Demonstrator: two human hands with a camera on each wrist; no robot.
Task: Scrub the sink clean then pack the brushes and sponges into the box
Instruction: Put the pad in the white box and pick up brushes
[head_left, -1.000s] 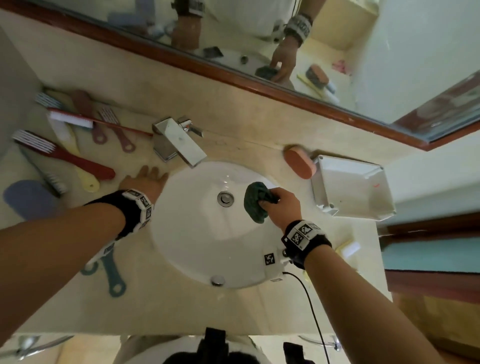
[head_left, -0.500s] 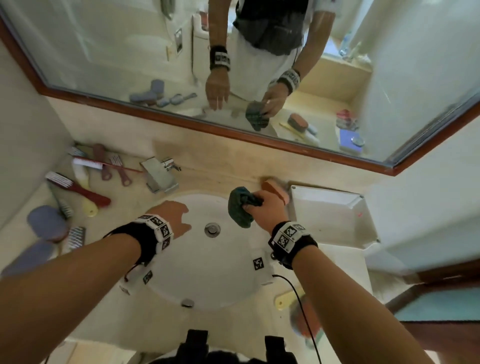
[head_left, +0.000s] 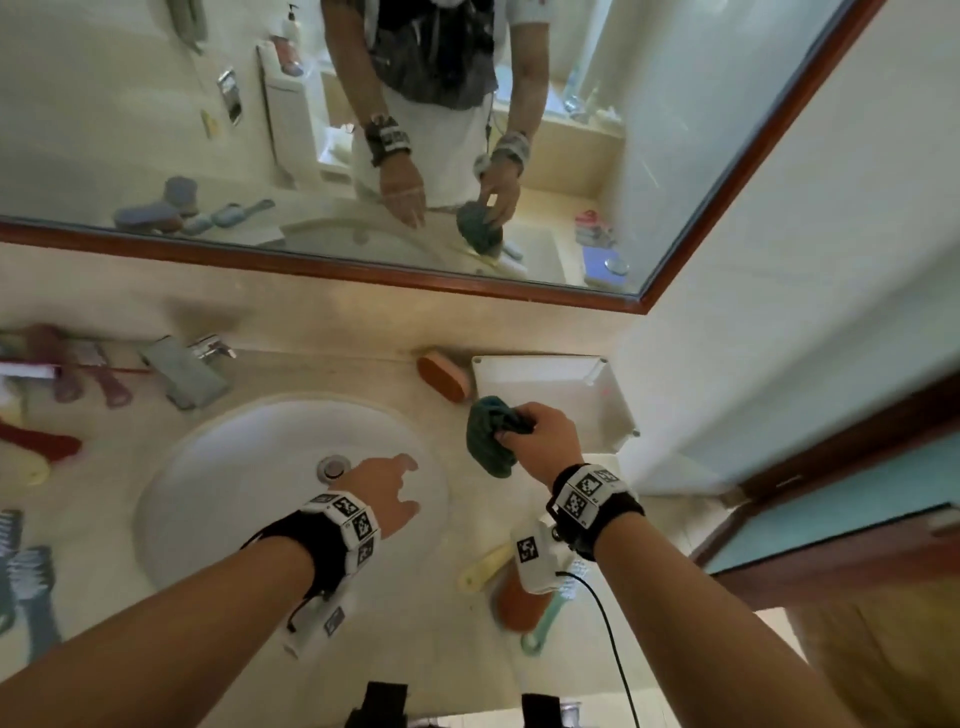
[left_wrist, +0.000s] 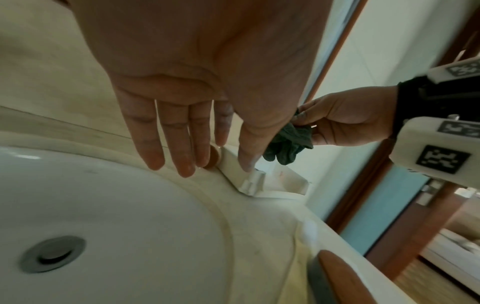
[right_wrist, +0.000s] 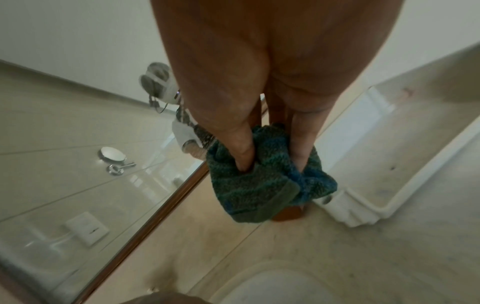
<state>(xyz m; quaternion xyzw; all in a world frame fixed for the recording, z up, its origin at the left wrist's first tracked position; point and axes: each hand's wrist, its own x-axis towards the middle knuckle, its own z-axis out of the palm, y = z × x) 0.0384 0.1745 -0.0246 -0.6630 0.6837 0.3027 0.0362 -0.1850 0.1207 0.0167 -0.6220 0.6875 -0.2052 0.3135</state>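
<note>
My right hand (head_left: 535, 436) pinches a dark green scrubbing cloth (head_left: 488, 441) (right_wrist: 259, 185) between thumb and fingers, held in the air just left of the white box (head_left: 550, 379) at the counter's back right. The cloth (left_wrist: 288, 144) hangs over the box's near corner (left_wrist: 249, 181). My left hand (head_left: 384, 493) hovers over the white oval sink (head_left: 234, 493) near the drain (head_left: 331, 466), fingers straight and holding nothing (left_wrist: 182, 144). An orange sponge (head_left: 442, 378) lies beside the box's left wall.
A chrome tap (head_left: 187, 369) stands behind the sink. Several brushes lie at the far left (head_left: 41, 441), and an orange brush with a yellow and a green handle (head_left: 519, 603) lies at the front right. A mirror (head_left: 311, 130) runs above the counter.
My right hand lifted the green cloth out of the sink and carried it right toward the box. My left hand left the counter's left rim and moved over the basin.
</note>
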